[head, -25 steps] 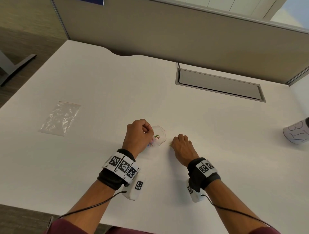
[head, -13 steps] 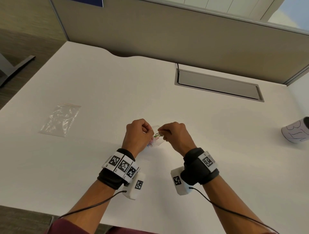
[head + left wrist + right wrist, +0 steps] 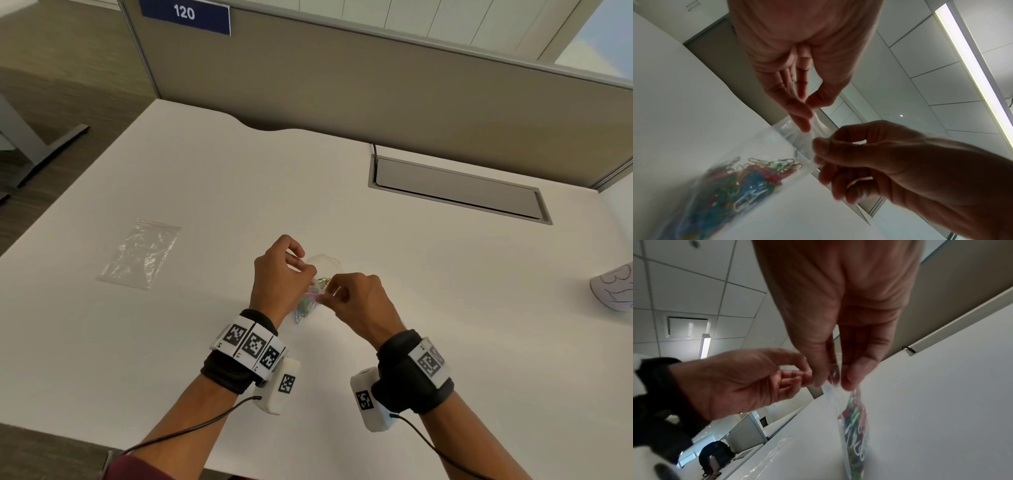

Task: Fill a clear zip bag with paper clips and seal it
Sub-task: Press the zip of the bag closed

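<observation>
A clear zip bag (image 3: 310,301) hangs between my two hands above the white table (image 3: 205,171), its mouth up and its bottom near the tabletop. Several coloured paper clips (image 3: 748,181) lie bunched in its lower part. My left hand (image 3: 306,274) pinches one side of the bag's top edge between thumb and fingers (image 3: 803,123). My right hand (image 3: 329,298) pinches the other side of the top edge (image 3: 836,382). In the right wrist view the bag (image 3: 855,426) hangs straight down from the right hand's fingertips, with the left hand (image 3: 807,378) close beside it.
A second clear zip bag (image 3: 140,253) lies flat on the table at the left. A grey cable hatch (image 3: 459,188) is set into the table at the back right. A white object with writing (image 3: 616,291) sits at the right edge. A partition wall (image 3: 376,85) closes the far side.
My right hand left the tabletop and moved left to the bag's mouth, where it now pinches the edge. Both hands have risen, lifting the bag.
</observation>
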